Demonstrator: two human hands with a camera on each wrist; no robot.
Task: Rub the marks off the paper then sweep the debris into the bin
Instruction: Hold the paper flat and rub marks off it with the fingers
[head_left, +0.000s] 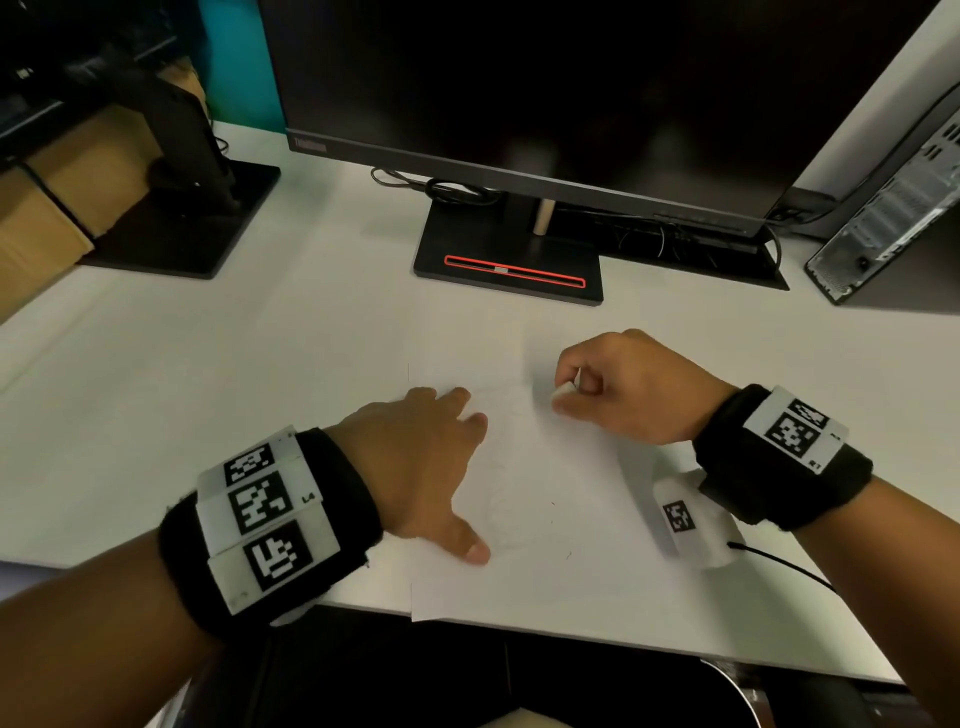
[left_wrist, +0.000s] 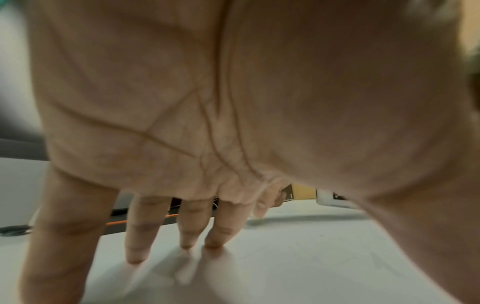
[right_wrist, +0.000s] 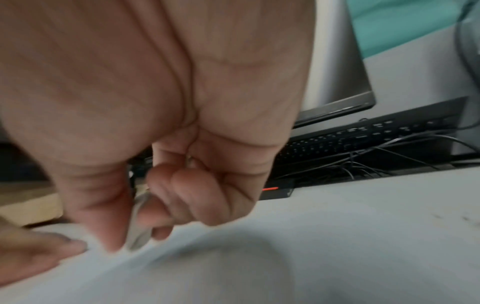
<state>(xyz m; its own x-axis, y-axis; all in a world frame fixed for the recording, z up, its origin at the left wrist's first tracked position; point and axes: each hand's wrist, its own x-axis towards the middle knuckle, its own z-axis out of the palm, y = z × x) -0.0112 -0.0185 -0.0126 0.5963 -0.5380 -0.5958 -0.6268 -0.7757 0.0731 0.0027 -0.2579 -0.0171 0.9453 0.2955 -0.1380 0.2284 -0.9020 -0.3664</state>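
A white sheet of paper (head_left: 550, 499) with faint pencil marks lies on the white desk, its near corner past the desk edge. My left hand (head_left: 431, 457) lies flat on the paper's left part, fingers straight and spread; in the left wrist view its fingertips (left_wrist: 135, 259) press the sheet (left_wrist: 311, 257). My right hand (head_left: 613, 389) pinches a small white eraser (head_left: 562, 391) between thumb and fingers, its tip down on the paper's upper part. The right wrist view shows the eraser (right_wrist: 137, 230), blurred, in that pinch. A few dark crumbs (head_left: 569, 555) lie on the sheet.
A black monitor stands behind the paper, its base (head_left: 509, 270) with a red strip. A second stand (head_left: 182, 228) is at back left, a keyboard (head_left: 691, 244) and a computer tower (head_left: 893, 213) at back right. A dark rounded bin rim (head_left: 737, 691) shows below the desk edge.
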